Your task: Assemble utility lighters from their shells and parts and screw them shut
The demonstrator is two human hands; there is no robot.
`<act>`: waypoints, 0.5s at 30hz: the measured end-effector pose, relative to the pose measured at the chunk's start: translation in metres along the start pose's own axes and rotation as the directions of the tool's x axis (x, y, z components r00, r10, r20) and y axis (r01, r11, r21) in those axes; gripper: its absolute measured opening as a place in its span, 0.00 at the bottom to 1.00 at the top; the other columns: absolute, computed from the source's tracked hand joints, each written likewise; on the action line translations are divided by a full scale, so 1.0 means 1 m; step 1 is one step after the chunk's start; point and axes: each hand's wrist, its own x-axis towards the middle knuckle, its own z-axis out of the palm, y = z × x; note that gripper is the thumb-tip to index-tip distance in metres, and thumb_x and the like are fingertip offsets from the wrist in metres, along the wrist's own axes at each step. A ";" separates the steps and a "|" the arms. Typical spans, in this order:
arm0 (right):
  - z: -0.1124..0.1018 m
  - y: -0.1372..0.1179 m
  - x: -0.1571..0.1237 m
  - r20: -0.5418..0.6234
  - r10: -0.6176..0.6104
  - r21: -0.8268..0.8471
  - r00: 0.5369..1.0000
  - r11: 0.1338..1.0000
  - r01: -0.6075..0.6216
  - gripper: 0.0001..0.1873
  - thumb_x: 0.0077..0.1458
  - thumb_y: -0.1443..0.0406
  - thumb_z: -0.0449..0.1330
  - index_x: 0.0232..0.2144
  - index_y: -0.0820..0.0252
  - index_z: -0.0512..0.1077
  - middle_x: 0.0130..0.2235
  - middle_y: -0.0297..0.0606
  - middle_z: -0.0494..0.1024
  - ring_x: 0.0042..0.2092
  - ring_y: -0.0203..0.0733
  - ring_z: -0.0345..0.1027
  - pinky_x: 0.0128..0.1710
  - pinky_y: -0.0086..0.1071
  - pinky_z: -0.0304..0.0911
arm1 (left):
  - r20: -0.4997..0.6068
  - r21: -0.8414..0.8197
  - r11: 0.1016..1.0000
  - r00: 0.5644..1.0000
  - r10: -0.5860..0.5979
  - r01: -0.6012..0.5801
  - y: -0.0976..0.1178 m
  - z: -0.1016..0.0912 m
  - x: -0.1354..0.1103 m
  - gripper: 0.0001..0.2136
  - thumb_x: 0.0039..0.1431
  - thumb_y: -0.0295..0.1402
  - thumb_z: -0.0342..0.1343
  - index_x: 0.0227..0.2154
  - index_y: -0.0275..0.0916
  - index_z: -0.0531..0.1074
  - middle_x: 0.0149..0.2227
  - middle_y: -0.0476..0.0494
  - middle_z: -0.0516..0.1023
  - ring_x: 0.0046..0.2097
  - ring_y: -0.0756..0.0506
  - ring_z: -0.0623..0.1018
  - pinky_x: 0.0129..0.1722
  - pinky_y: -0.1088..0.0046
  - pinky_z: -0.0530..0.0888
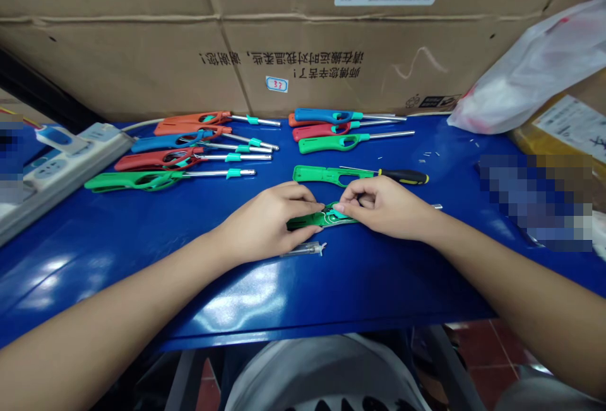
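Green plastic shows between the two hands: an opened lighter half (302, 222) at the middle of the blue counter (379, 291), near its front, with a white wire (329, 216) inside. The left hand (265, 221) has thumb and fingers clamped on it; the right hand (388, 206) has thumb and forefinger drawn in at a teal part (338, 213), though whether they pinch or press it I cannot tell. This lighter seems partway through: its matching green shell (318, 174) lies apart behind it, beside a screwdriver (407, 176), and a clear tube (307, 249) lies outside, next to the left hand. Fitting and closing appear undone. Lighters in the left row (137, 181) and right row (324, 144) look joined up; only the left ones carry teal collars (233, 173).
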 end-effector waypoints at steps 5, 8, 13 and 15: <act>-0.001 -0.001 0.000 0.029 0.028 0.045 0.999 0.999 -0.029 0.16 0.55 0.54 0.63 0.26 0.61 0.73 0.21 0.25 0.57 0.24 0.32 0.47 0.25 0.31 0.45 | -0.002 -0.007 1.000 1.000 0.006 -0.006 0.000 0.001 0.001 0.11 0.65 0.32 0.61 0.48 0.34 0.79 0.44 0.39 0.81 0.45 0.43 0.79 0.48 0.66 0.79; -0.001 -0.001 0.000 0.040 0.036 0.050 0.999 0.998 -0.038 0.16 0.55 0.54 0.63 0.26 0.61 0.73 0.20 0.25 0.57 0.24 0.31 0.46 0.25 0.31 0.45 | 0.001 -0.005 1.000 1.000 0.009 -0.009 0.000 0.001 0.001 0.11 0.65 0.32 0.61 0.48 0.34 0.79 0.44 0.39 0.81 0.46 0.43 0.80 0.48 0.65 0.78; 0.000 -0.001 -0.001 0.035 0.030 0.045 0.999 0.998 -0.032 0.18 0.56 0.53 0.62 0.25 0.61 0.72 0.20 0.25 0.57 0.24 0.31 0.47 0.25 0.31 0.45 | 0.002 -0.005 1.000 1.000 0.006 -0.006 -0.001 0.002 0.000 0.11 0.66 0.32 0.60 0.48 0.35 0.79 0.44 0.39 0.81 0.46 0.43 0.79 0.49 0.65 0.78; 0.000 0.000 -0.001 0.037 0.026 0.040 0.999 0.999 -0.028 0.18 0.56 0.52 0.62 0.25 0.61 0.72 0.20 0.25 0.57 0.24 0.31 0.47 0.25 0.31 0.46 | 0.000 -0.007 1.000 1.000 0.013 -0.013 -0.001 0.002 0.000 0.11 0.66 0.32 0.60 0.48 0.35 0.79 0.44 0.39 0.81 0.46 0.43 0.79 0.49 0.65 0.78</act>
